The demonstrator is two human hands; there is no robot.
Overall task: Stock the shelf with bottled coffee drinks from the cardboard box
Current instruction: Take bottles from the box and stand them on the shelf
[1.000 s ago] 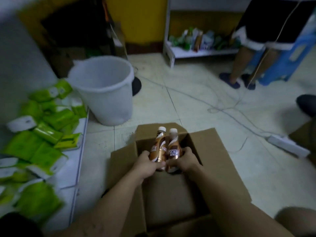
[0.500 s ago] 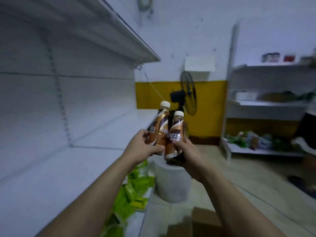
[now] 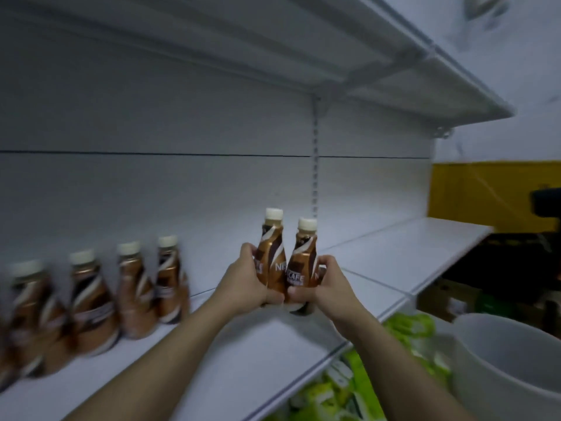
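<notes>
Over the shelf [image 3: 394, 262], the left hand [image 3: 249, 284] grips one coffee bottle [image 3: 271, 253] and the right hand [image 3: 323, 287] grips a second bottle [image 3: 303, 259], the two touching. Left of the hands stands a row of bottles [image 3: 133, 287]. Best to set both down flat beside that row, then let go slowly.

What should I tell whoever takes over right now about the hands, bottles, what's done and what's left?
Hands: left hand grips the left bottle, right hand grips the right bottle, side by side over the white shelf.
Done: a row of bottles stands on it to the left.
To do: set these two down beside the row; the box is out of view.
</notes>
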